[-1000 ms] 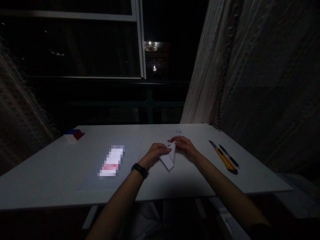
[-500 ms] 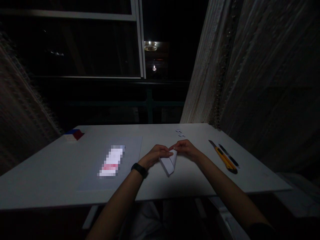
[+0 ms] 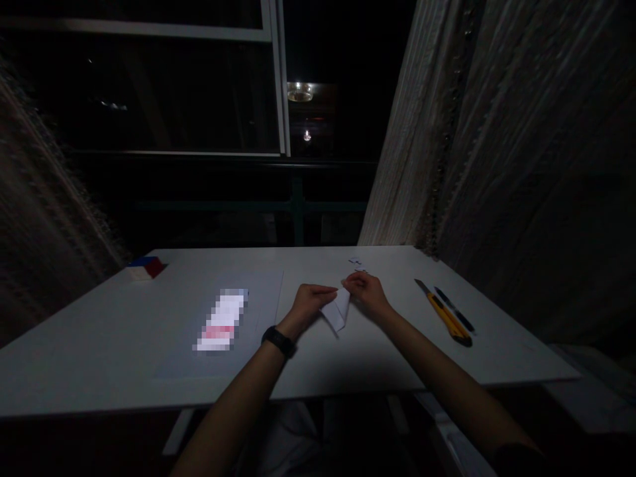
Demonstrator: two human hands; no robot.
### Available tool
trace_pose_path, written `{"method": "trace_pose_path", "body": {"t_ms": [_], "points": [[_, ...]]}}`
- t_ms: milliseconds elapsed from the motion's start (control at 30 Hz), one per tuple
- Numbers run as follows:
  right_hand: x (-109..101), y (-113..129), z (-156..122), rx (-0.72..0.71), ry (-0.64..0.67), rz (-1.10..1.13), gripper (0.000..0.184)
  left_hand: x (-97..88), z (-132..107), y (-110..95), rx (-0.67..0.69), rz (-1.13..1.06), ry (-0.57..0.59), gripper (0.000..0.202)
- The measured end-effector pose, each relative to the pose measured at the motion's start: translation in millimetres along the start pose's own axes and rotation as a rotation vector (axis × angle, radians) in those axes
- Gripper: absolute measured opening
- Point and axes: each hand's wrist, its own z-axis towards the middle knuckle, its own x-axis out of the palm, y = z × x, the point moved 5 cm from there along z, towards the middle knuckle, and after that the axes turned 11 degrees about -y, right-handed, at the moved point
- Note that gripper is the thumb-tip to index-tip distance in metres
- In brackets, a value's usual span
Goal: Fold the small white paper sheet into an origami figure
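Note:
A small folded piece of white paper (image 3: pixel 337 311) is held between my two hands over the white table, its pointed end toward me. My left hand (image 3: pixel 311 303), with a dark band at the wrist, pinches the paper's upper left edge between thumb and fingers. At the upper right corner, the fingertips of my right hand (image 3: pixel 366 291) are closed on the same paper. Fine details of the folds are hard to make out in the dim light.
To the left, a lit phone (image 3: pixel 222 321) lies on a paper sheet (image 3: pixel 265 298). A colored cube (image 3: pixel 146 267) sits at the far left. On the right are a yellow utility knife (image 3: pixel 444 317) and a dark pen (image 3: pixel 456 311). Small paper scraps (image 3: pixel 354 260) lie behind my hands.
The folded paper has tilted and risen slightly away from me. My right hand has shifted a little up and left, and the left fingers have straightened along the paper's edge.

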Motion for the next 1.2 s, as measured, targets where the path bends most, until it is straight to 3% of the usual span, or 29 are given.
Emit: {"method": "trace_pose_path", "body": {"t_ms": [167, 300, 400, 533, 700, 1000, 1200], "points": [[13, -4, -8, 0.128, 0.080, 0.177, 0.049, -4.6, 1, -6, 0.019, -0.059, -0.108, 0.027], [23, -9, -17, 0.252, 0.233, 0.190, 0.049, -7.8, 1, -10, 0.020, -0.118, -0.171, 0.027], [24, -9, -20, 0.271, 0.227, 0.177, 0.048, -8.1, 2, -8, 0.019, -0.137, -0.178, 0.028], [22, -7, -18, 0.208, 0.148, 0.116, 0.044, -6.5, 2, -8, 0.049, -0.108, -0.134, 0.029], [19, -6, -16, 0.053, 0.079, -0.005, 0.039, -1.4, -1, -18, 0.091, -0.080, 0.011, 0.030], [32, 10, -14, -0.091, 0.058, -0.239, 0.035, -11.3, -6, -39, 0.310, 0.105, -0.151, 0.025], [48, 36, -8, -0.266, 0.084, -0.442, 0.026, -25.5, 14, -52, 0.280, 0.143, -0.263, 0.030]]}}
